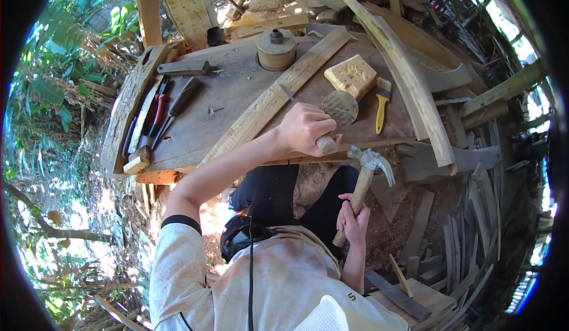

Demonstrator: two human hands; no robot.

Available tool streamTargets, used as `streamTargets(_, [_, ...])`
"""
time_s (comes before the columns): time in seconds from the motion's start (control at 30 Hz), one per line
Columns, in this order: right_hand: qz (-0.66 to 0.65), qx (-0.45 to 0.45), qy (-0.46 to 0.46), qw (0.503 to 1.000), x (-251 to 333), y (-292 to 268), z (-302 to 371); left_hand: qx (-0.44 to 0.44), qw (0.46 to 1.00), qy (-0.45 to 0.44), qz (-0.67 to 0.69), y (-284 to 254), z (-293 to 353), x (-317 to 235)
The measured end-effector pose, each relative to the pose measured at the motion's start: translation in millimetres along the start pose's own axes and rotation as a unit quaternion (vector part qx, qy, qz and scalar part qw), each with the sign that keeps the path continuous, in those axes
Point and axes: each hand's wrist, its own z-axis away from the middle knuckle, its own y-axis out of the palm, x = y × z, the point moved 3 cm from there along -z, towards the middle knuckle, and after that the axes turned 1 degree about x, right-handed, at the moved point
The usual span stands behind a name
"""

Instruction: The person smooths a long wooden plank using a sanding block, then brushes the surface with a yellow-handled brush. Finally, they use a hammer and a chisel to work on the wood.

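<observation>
My left hand (304, 130) is wrapped round the wooden handle of a chisel (325, 145), whose narrow metal blade points away over a long wooden plank (255, 117). The plank lies slantwise across the workbench (228, 96). I cannot tell whether the blade's tip touches the wood. Lower and to the right, my right hand (354, 221) grips the wooden shaft of a claw hammer (368, 162), its metal head raised close to the chisel's butt end. Just beyond my left hand lie a round flat disc (340, 107) and a pale yellow block (351, 76).
A yellow-handled paintbrush (382, 108) rests right of the disc. Red-handled pliers (157, 108) and other hand tools line the bench's left end. A round wooden pot (276, 49) stands at the back. One long curved timber (409, 82) leans at the right, near stacked offcuts.
</observation>
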Motion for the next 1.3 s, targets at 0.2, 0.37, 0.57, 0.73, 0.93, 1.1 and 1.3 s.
streamTargets(0.2, [-0.018,0.01,-0.063,0.998,10.2,10.5,-1.4,-0.013,0.999,-0.032,0.017,-5.4,-2.7,4.0])
streamTargets(0.37, [0.011,-0.052,-0.138,0.989,25.9,28.1,-7.1,-0.045,0.998,-0.03,0.036,-13.1,-5.9,6.0])
streamTargets(0.57, [0.042,0.014,-0.064,0.997,29.6,17.3,-13.5,-0.041,0.998,-0.039,0.039,-13.2,-3.0,7.6])
streamTargets(0.73, [0.131,-0.004,-0.264,0.956,37.2,32.0,2.1,-0.075,0.995,-0.04,0.048,-16.0,-6.8,6.7])
streamTargets(0.93, [0.181,-0.023,-0.381,0.906,34.1,42.8,-11.7,-0.076,0.994,-0.068,0.05,-25.4,-7.1,9.1])
streamTargets(1.1, [0.199,-0.022,-0.303,0.932,38.3,53.9,-23.9,-0.088,0.993,-0.067,0.051,-31.7,-3.7,12.4])
streamTargets(1.3, [0.277,-0.017,-0.355,0.893,-0.9,48.4,-24.8,-0.075,0.995,-0.037,0.047,-18.8,1.1,8.6])
